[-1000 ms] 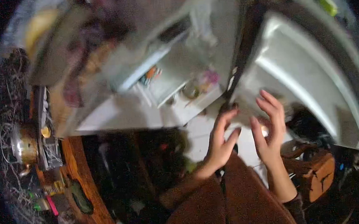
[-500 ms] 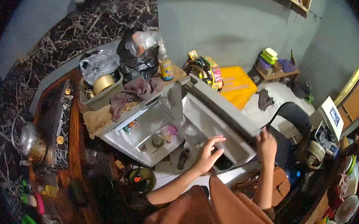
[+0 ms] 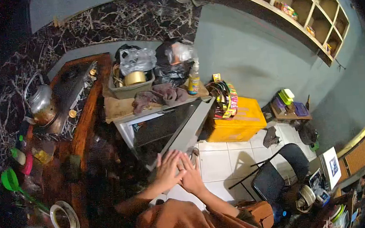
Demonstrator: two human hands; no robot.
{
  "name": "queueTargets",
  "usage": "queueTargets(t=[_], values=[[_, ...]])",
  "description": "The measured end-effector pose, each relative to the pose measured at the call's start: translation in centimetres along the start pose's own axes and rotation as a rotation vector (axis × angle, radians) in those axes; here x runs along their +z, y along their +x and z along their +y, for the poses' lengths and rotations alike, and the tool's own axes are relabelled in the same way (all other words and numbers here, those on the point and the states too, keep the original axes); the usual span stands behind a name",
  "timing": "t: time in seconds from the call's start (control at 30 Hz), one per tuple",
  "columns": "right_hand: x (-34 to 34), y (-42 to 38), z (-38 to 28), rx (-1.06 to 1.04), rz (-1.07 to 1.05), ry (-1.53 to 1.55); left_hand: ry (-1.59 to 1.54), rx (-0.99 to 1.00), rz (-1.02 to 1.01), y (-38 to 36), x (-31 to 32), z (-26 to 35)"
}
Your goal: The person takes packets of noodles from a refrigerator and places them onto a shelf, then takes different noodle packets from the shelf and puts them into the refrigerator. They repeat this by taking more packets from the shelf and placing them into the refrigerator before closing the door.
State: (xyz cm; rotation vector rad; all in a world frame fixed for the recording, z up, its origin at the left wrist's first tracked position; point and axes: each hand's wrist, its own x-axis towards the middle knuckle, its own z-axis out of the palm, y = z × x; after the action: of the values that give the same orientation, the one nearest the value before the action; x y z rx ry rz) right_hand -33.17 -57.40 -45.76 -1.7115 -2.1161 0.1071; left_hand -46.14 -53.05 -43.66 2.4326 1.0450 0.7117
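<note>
Grey fridge door (image 3: 189, 128), left hand (image 3: 168, 172) and right hand (image 3: 190, 174) meeting at its near end, outstretched, both empty

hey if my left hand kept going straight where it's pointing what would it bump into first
Probably the fridge door, just beyond your left hand; I can't tell whether they touch.

The person wears a loose rust-brown garment (image 3: 178, 221) of plain, matte-looking cloth, spreading broadly across the bottom of the view, rounded along its upper edge and broken by soft folds and shaded creases. Both hands (image 3: 191, 176) are bare, with slim fingers, and the forearms are uncovered too. Above the right forearm a darker sleeve (image 3: 244, 215) shows, while the upper left arm sinks into shadow, too dark to tell its sleeve.
</note>
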Motion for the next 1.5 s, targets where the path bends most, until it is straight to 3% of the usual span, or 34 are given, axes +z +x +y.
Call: queueTargets(t=[0.07,0.27,0.37,0.47,0.57,0.67,0.7,0.77,0.83,0.9,0.93,0.97,1.03,1.1,1.13,1.17,1.2,1.23,1.27,1.37,1.5], values=[[1.4,3.3,-1.1,-0.151,0.013,-0.052,0.129,-0.077,0.037,-0.1,-2.2,-2.6],[4.3,11.5,-4.3,-0.155,0.028,-0.148,0.239,-0.113,0.231,0.9,-5.1,-10.0],[6.2,14.4,-4.6,-0.131,0.083,-0.158,0.309,-0.126,0.439,2.0,-4.5,-12.1],[8.4,16.6,-4.2,-0.139,0.153,-0.185,0.341,-0.125,0.429,3.3,-4.8,-14.3],[8.2,17.1,-4.0,-0.151,0.106,-0.156,0.346,-0.124,0.404,4.0,-4.6,-15.8],[5.8,16.8,-3.6,-0.194,-0.106,-0.156,0.455,-0.111,0.417,4.0,-3.1,-17.1],[6.2,16.7,-2.7,-0.267,-0.054,-0.169,0.488,-0.098,0.450,4.1,-2.6,-17.1],[4.1,15.9,-1.9,-0.286,-0.039,0.132,0.475,-0.083,0.484,4.6,-1.6,-16.8],[3.7,14.5,0.3,-0.248,-0.038,0.210,0.569,-0.235,0.620,5.5,-0.3,-16.8],[3.3,12.5,3.6,-0.222,-0.043,0.287,0.557,-0.271,0.646,6.3,0.7,-16.2],[3.0,11.2,5.9,-0.196,-0.036,0.260,0.523,-0.314,0.753,7.0,1.6,-16.1],[2.7,9.8,8.2,-0.170,-0.034,0.231,0.484,-0.359,0.858,7.6,2.5,-15.7],[2.1,7.5,13.4,-0.063,-0.127,0.243,0.505,-0.452,0.842,9.5,3.8,-12.0],[1.7,4.9,18.7,0.041,-0.223,0.251,0.040,-0.225,1.015,11.2,6.5,-8.9],[1.3,3.7,21.2,0.046,-0.194,0.222,0.098,-0.164,0.908,12.0,7.6,-6.2],[0.6,2.9,23.9,0.051,-0.152,0.192,-0.055,-0.196,0.824,13.3,9.0,-2.9],[-2.5,1.8,27.5,0.099,-0.118,0.227,-0.288,-0.056,0.691,16.2,13.8,0.7],[-5.4,0.6,29.4,0.153,-0.108,0.261,-0.200,-0.068,0.576,17.9,16.2,2.3],[-7.3,-0.2,31.1,0.165,-0.037,0.260,-0.267,0.049,0.494,20.1,17.8,4.8],[-12.7,-1.0,35.3,0.189,0.121,0.228,-0.527,0.221,0.392,27.9,20.8,11.1],[-19.6,1.1,37.6,0.205,0.253,0.265,-0.678,0.406,0.387,35.0,18.4,18.3]])
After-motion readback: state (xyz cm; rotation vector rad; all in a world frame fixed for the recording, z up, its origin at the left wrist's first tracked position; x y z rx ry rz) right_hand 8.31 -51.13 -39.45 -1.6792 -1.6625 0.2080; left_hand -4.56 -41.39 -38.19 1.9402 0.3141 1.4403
